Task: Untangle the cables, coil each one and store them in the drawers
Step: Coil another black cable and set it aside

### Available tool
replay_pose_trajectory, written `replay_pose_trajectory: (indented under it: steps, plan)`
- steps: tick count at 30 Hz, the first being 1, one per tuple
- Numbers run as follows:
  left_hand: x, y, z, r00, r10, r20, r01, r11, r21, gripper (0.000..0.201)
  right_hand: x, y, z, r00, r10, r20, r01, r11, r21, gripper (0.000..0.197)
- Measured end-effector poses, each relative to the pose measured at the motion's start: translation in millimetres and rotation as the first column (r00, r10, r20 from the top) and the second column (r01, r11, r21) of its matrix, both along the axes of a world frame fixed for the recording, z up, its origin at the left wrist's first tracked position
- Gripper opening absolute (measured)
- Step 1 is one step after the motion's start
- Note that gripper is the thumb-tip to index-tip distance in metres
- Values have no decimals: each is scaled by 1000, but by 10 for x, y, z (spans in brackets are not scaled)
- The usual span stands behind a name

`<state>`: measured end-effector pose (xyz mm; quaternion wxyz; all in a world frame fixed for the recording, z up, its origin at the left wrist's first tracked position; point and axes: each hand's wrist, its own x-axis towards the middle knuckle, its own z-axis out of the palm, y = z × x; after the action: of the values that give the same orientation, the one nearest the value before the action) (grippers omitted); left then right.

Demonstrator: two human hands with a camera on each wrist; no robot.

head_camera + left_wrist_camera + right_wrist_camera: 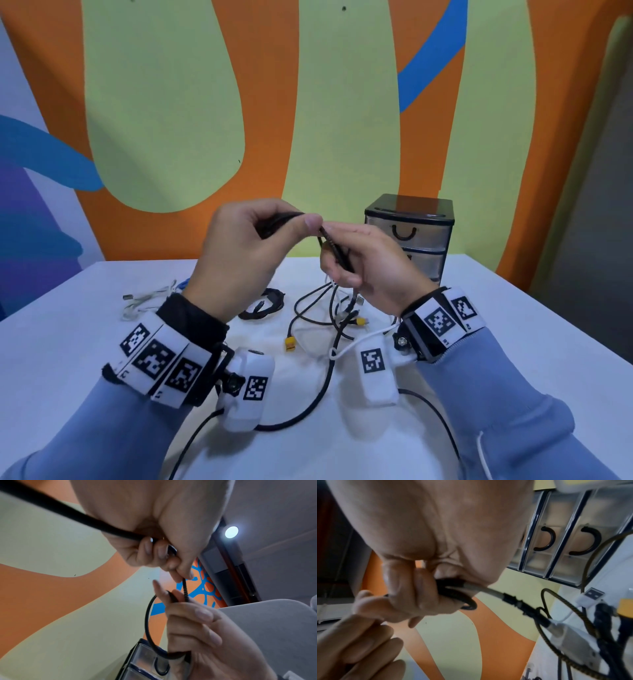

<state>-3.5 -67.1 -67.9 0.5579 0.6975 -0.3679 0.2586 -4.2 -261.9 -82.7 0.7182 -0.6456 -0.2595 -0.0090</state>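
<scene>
**Coiling a black cable above the tangle**

Both hands are raised over the table (513, 342), close together, winding one black cable (337, 253). The left hand (246, 253) pinches its loops at the fingertips; the right hand (370, 270) curls round the strand. The cable trails down to the knot of cables (329, 315), so the step in hand looks like coiling, with more slack to feed. The drawers (409, 236) stand shut behind. No readable writing, only square coded tags (372, 360) on the wrist gear.
</scene>
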Motion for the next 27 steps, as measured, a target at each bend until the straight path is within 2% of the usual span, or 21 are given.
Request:
replay_pose_trajectory:
  steps: [3, 6, 12, 15, 18, 21, 23, 27]
  plan:
    - [70, 24, -16, 995, 93, 36, -86, 984, -154, 17, -15, 13, 11, 996, 76, -35, -76, 997, 4, 38]
    - [126, 69, -22, 988, 150, 42, -138, 968, -208, 22, -20, 3, 19, 987, 139, -82, -135, 989, 51, 36]
    - [128, 105, -5, 982, 183, 48, -170, 964, -205, 18, -40, 35, 27, 979, 145, -143, -130, 985, 110, 33]
    - [108, 80, -18, 983, 171, 68, -159, 975, -154, 15, -23, 68, 19, 986, 69, -149, -50, 991, 128, 40]
    - [92, 63, -26, 985, 155, 71, -147, 984, -100, 11, 14, 85, -5, 994, -46, -104, 53, 996, 67, 50]
    - [113, 101, -9, 983, 169, 77, -160, 981, -114, 11, 19, 106, -8, 994, -89, -61, 94, 992, 85, 42]
    - [125, 121, 1, 979, 180, 93, -166, 976, -139, 16, 3, 104, -5, 996, -67, -60, 73, 992, 105, 33]
    - [77, 101, 19, 963, 224, 152, -193, 961, -198, 15, -23, 95, -18, 996, 62, -60, -57, 995, 78, 35]
